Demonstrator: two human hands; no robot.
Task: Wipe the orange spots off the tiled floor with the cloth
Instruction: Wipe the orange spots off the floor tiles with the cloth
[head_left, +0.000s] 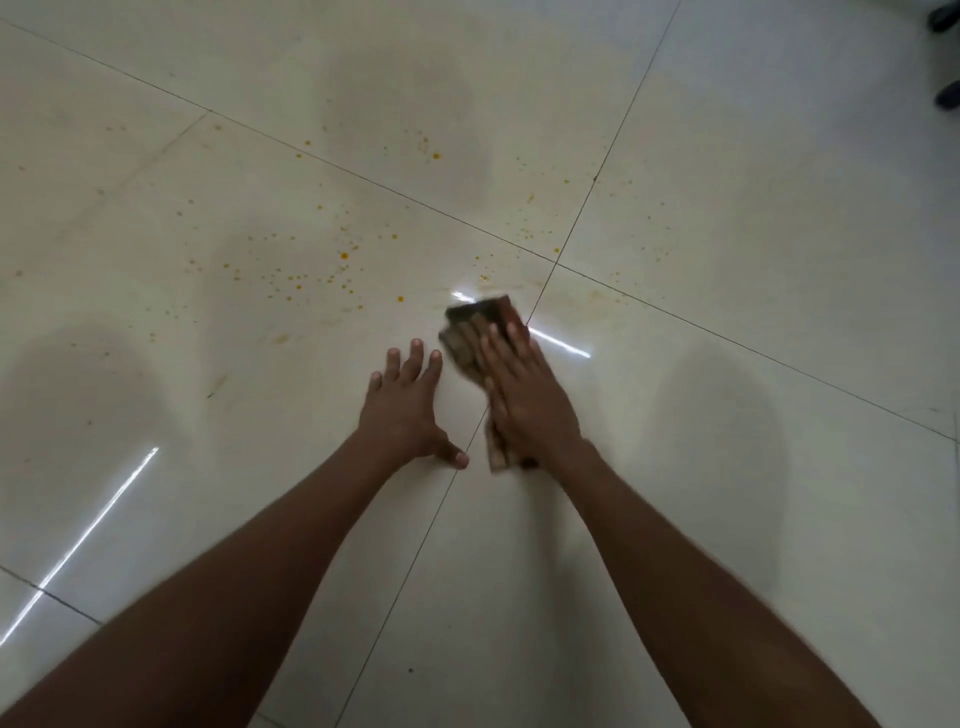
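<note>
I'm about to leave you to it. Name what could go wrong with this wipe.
The cloth looks already dirty, so it may smear the orange spots rather than lift them. The right hand works near the grout line; residue could lodge there. The left hand braces on glossy tile and might slip.

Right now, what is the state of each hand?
Left hand: open, flat on the tiled floor.
Right hand: open, pressing the cloth onto the floor.

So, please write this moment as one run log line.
right hand presses cloth | left hand flat on floor | orange spots remain
</note>
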